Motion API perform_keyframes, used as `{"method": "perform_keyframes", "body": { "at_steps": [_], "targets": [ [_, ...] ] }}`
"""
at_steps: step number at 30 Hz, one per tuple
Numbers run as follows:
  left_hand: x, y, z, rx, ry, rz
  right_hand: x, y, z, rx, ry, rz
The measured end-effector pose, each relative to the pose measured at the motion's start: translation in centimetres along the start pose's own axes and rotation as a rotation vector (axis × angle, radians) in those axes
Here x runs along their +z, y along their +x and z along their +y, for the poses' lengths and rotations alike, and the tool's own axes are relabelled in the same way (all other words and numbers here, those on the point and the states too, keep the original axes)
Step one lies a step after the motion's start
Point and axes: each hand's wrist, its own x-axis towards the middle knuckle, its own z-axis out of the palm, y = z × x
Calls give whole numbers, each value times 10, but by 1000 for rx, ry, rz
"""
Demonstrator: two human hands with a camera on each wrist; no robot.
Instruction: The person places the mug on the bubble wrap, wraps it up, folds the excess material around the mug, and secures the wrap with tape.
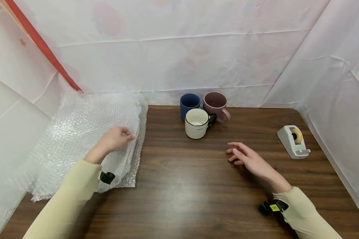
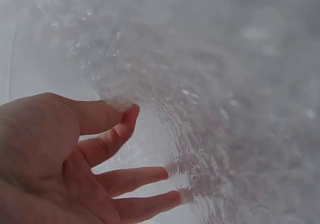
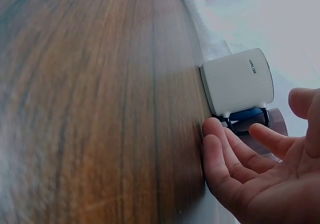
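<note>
Clear bubble wrap (image 1: 86, 122) lies in a layered stack on the left of the table. My left hand (image 1: 116, 139) is over its right part; in the left wrist view the thumb and forefinger pinch a sheet's edge while the other fingers stay extended. My right hand (image 1: 243, 156) is near the tabletop, right of the mugs, with relaxed fingers and nothing in them. A white mug (image 1: 196, 127) with a black handle stands in front of a blue mug (image 1: 188, 101) and a mauve mug (image 1: 216, 104). The right wrist view shows lettering on the white mug (image 3: 237, 81).
A white tape dispenser (image 1: 291, 142) with a yellow roll stands at the right of the brown wooden table (image 1: 179, 186). Pale printed cloth (image 1: 182, 49) hangs behind and at both sides. A red strip (image 1: 45, 46) runs down the cloth at the back left.
</note>
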Motion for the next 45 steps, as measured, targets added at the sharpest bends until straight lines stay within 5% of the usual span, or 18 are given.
{"method": "perform_keyframes", "body": {
  "at_steps": [7,15,21,32,38,45],
  "targets": [
    [-4,-3,-8,6,-85,44,2,-1,0,-13,11,-4],
    [-15,-18,1,67,-54,328,0,0,0,-31,83,-29],
    [-24,-25,15,311,4,583,-3,-2,1,-43,118,-52],
    [-10,-39,45,802,75,892,-9,-5,-1,-52,115,-51],
    [0,-57,78,1081,124,902,-11,-7,-2,-56,122,-51],
    [18,-81,106,1287,387,760,-13,-9,-5,-81,142,-61]
  ]
}}
